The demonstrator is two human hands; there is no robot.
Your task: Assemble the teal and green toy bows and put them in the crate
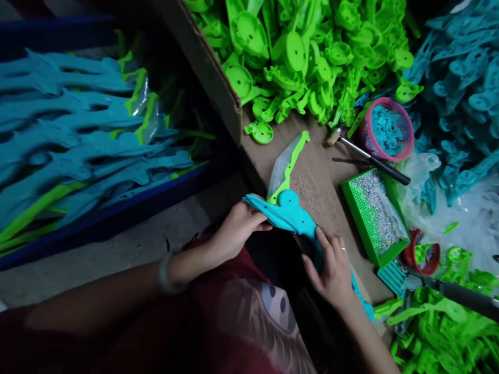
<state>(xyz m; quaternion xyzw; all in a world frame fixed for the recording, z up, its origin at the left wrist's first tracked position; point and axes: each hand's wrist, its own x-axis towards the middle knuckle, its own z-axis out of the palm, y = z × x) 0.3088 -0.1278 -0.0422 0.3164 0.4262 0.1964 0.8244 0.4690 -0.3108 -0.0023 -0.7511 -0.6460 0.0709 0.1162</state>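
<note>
A turquoise plastic assembly (290, 215) lies across both my hands at the near edge of the cardboard-covered surface. From its round hub a bright green arm (291, 166) with a clear film-like panel (277, 169) sticks up and away from me. My left hand (244, 223) pinches the assembly's pointed left end between thumb and fingers. Around its right-hand part my right hand (333, 265) is wrapped, fingers on top, covering some of it. More turquoise plastic (362, 298) shows beyond my right wrist.
A hammer (372, 155) rests by a pink basket (390, 130) of blue bits. Nearby stand a green tray (356, 221) of small metal pieces and a red basket (427, 265). Green parts (296, 52) and turquoise parts (471, 78) are heaped behind. A blue crate (163, 189) holds similar assemblies at left.
</note>
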